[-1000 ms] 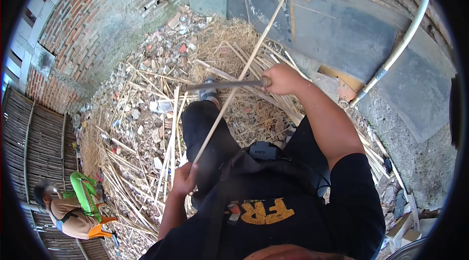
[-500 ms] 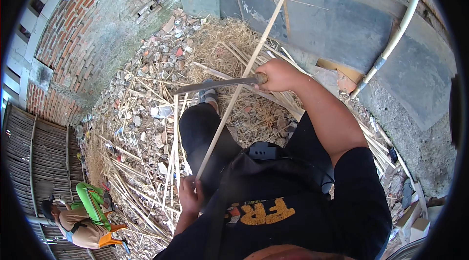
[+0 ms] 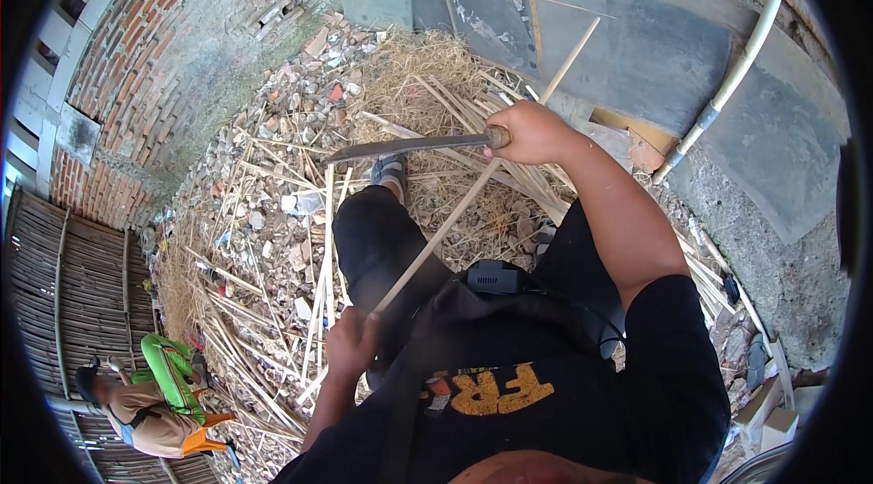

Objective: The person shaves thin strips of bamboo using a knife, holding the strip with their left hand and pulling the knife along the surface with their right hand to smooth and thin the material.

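A long, thin bamboo strip (image 3: 473, 193), pale tan and straight, runs diagonally from the person's lap up toward the grey wall. The left hand (image 3: 350, 346) is wrapped in a fist around its lower end, just beside the left thigh. Higher up, the right hand (image 3: 532, 132) is closed around the round wooden handle of a machete (image 3: 409, 147), whose flat, dull grey blade points out to the person's left and narrows toward a tip. The strip passes close under the right hand; whether blade and strip touch cannot be told.

The person wears a black shirt and dark trousers, and a small black box (image 3: 496, 278) with a cable sits at the waist. A grey shoe (image 3: 389, 171) shows past the knee.

Around the legs the ground is covered with more split bamboo strips (image 3: 314, 284), strewn crosswise, over rubble (image 3: 282, 120) of broken brick and pale stone, with a heap of dry straw-like shavings (image 3: 427, 66). A rough red brick wall (image 3: 173, 48) curves at the left, flat grey panels (image 3: 655, 48) lean at the top right, and a white pipe (image 3: 737, 66) slants across them. At lower left another person (image 3: 150, 402) crouches beside a woven bamboo fence (image 3: 64, 302).
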Motion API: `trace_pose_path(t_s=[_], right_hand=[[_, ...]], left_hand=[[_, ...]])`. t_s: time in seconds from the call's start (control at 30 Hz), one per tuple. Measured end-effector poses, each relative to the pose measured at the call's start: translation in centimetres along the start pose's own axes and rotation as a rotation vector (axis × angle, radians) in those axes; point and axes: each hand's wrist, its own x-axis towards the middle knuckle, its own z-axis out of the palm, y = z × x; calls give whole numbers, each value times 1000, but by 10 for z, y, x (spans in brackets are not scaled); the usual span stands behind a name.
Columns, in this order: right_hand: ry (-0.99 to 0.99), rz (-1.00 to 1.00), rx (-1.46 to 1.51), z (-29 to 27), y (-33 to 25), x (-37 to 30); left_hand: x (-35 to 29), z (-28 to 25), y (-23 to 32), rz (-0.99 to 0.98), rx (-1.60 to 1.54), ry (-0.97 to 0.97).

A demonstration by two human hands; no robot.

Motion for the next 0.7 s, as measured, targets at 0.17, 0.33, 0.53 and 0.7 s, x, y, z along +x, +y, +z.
trace_pose_path(t_s=[0.17, 0.33, 0.53, 0.7], right_hand=[[53, -9, 65, -6, -2, -2], [142, -38, 120, 4, 10, 4], [174, -71, 118, 10, 15, 10], [188, -142, 64, 11, 15, 9]], left_hand=[[-11, 6, -10, -14, -70, 6], [-11, 12, -29, 53, -239, -15], [1, 5, -35, -101, -416, -244], [1, 9, -13, 32, -182, -25]])
